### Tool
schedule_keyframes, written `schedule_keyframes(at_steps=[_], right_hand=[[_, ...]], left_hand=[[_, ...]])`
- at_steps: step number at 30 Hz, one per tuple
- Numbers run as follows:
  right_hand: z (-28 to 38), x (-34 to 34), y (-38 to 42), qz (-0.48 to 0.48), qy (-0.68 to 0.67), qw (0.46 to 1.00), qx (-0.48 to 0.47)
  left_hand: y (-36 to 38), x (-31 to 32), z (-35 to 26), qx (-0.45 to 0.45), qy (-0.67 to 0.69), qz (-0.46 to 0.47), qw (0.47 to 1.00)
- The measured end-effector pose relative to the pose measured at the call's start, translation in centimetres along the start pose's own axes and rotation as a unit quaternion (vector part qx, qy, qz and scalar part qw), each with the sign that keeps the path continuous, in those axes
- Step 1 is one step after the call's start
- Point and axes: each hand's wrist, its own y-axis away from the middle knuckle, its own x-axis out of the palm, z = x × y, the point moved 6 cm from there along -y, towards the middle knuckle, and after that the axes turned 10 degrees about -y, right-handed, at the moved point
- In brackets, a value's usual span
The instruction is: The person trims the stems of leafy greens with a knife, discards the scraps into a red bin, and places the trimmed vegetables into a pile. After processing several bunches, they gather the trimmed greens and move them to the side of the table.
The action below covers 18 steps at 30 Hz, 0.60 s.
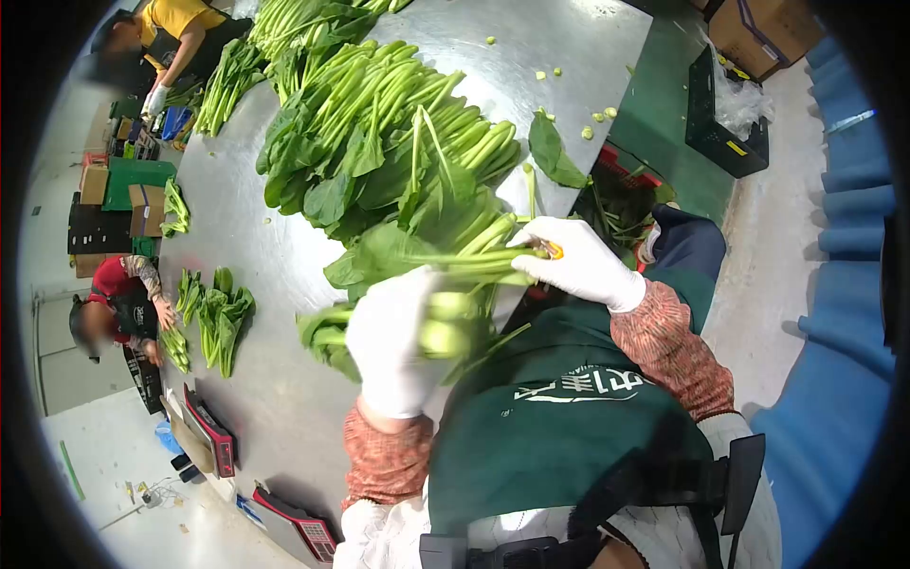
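Note:
My left hand point(393, 341), in a white glove and blurred by motion, is wrapped round a bunch of leafy greens point(450, 327) with thick pale stems. White-gloved too, my right hand point(578, 266) is closed at the stem ends, with a small yellow-orange tool point(552, 250) between its fingers; some stems meet it there. A large heap of greens point(379, 142) lies on the metal table point(284, 275), just beyond both hands. One loose leaf point(555, 152) rests near the table's right edge.
Red scales point(210, 431) stand at the lower left edge. Smaller bunches point(223, 322) lie on the left. Across the table are a co-worker in red point(118, 294) and another in yellow point(175, 38). A black crate point(725, 114) and a red basket point(630, 166) are on the right.

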Motion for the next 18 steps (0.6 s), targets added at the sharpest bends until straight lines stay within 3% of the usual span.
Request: schedule_keyframes(at_steps=[1, 3, 6, 9, 10, 11, 13, 16, 18], right_hand=[[1.3, 0.5, 0.0, 0.019, 0.023, 0.999, -0.029], [2.1, 1.6, 0.5, 0.035, -0.138, 0.99, -0.014], [2.8, 1.1, 1.0, 0.034, -0.092, 0.995, 0.023], [-1.8, -1.0, 0.9, -0.059, -0.107, 0.992, 0.044], [-1.8, -2.1, 0.9, -0.092, -0.071, 0.988, 0.1], [-2.0, -3.0, 0.5, -0.11, 0.082, 0.99, 0.011], [-0.1, -2.4, 1.3, -0.159, 0.34, 0.927, -0.029], [2.8, 0.4, 1.7, -0.121, 0.184, 0.968, -0.116], [4.4, 1.9, 1.6, -0.067, 0.189, 0.971, -0.127]], left_hand=[[-0.7, 0.6, -1.6, 0.047, 0.0, 0.008, 0.999], [-0.5, 3.3, -2.2, 0.073, -0.042, 0.055, 0.995], [0.0, 4.4, -1.2, -0.002, -0.031, 0.073, 0.997], [0.5, 3.7, 0.0, -0.071, -0.005, 0.059, 0.996], [0.9, 3.7, 0.9, -0.093, 0.009, 0.053, 0.994], [1.3, 3.8, 1.8, -0.114, 0.022, 0.045, 0.992], [1.8, 4.0, 2.8, -0.178, 0.117, 0.069, 0.975], [2.0, 4.7, 3.1, -0.248, 0.238, 0.109, 0.933], [2.0, 5.0, 2.6, -0.271, 0.306, 0.134, 0.903]])
